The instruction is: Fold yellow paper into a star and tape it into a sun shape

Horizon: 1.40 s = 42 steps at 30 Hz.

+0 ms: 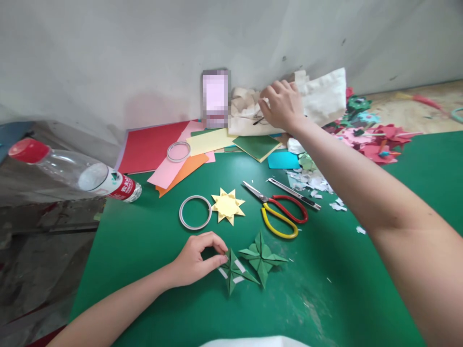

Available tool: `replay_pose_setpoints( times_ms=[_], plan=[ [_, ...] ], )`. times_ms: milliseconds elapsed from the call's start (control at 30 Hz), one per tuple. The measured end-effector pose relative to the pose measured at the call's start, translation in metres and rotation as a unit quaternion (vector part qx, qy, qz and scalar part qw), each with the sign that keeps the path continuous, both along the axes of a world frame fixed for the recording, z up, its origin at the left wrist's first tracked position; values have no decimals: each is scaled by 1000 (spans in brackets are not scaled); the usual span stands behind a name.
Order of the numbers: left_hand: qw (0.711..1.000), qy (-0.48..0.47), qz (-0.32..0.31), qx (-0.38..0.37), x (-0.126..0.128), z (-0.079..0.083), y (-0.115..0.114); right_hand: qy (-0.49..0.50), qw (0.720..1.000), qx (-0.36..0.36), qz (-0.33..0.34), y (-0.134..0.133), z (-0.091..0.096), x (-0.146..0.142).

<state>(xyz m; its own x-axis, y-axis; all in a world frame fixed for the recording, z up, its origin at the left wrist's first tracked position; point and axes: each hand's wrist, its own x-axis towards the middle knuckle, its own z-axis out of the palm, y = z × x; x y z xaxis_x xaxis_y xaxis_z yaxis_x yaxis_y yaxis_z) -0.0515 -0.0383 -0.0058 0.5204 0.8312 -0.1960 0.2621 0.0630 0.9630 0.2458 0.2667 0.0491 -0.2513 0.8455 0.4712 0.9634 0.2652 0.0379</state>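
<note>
My left hand [200,258] pinches the tip of a folded green paper star [231,277] between thumb and fingers. Several white tape strips lie across that star's surface. Just to its right, a second green paper star [263,259] rests on the table, close beside the first. My right hand [282,103] is stretched out to the back, over a cream cloth bag [325,96]. Its fingers are curled together, and what they hold, if anything, is hidden. A yellow paper star [227,206] touches or nearly touches a roll of tape [195,212] beyond my left hand.
Scissors [278,207] and a utility knife [294,193] lie mid-table. Coloured paper sheets [155,144], a second tape roll [178,151] and a phone [216,99] are at the back. A plastic bottle [90,171] leans left. Paper scraps [311,180] and paper flowers [379,140] sit right.
</note>
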Motion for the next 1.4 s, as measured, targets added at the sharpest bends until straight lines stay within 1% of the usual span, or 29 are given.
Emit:
replay_pose_setpoints(
  times_ms=[67,167,300,367,433,533,700,933,1100,1200,1300,1400],
  plan=[
    [1000,1,0,2,0,0,0,0,1000,-6,10,1,1,-10],
    [1000,3,0,7,0,-1,0,-10,998,-28,54,1,3,-30],
    [1000,1,1,7,0,0,1,-33,991,-35,128,-1,3,-58],
    [1000,-2,1,9,0,0,1,-43,986,-39,157,0,1,-68],
    [1000,-3,-1,12,0,-1,0,-44,983,-45,170,1,-2,-75],
    [1000,-1,-2,10,-1,-1,0,-34,984,-51,170,6,-5,-79],
    [1000,1,3,8,0,0,0,-4,988,-45,147,15,-9,-79],
    [1000,-5,2,14,1,1,0,4,990,-28,138,22,-8,-84],
    [1000,-7,1,21,1,0,1,1,987,-28,158,24,-6,-89],
    [1000,-6,-1,26,1,0,1,18,985,-31,170,28,-8,-90],
    [1000,-5,0,26,1,0,1,43,986,-41,155,31,-12,-90],
    [1000,-3,1,22,1,0,1,51,990,-30,128,28,-14,-86]
  ],
)
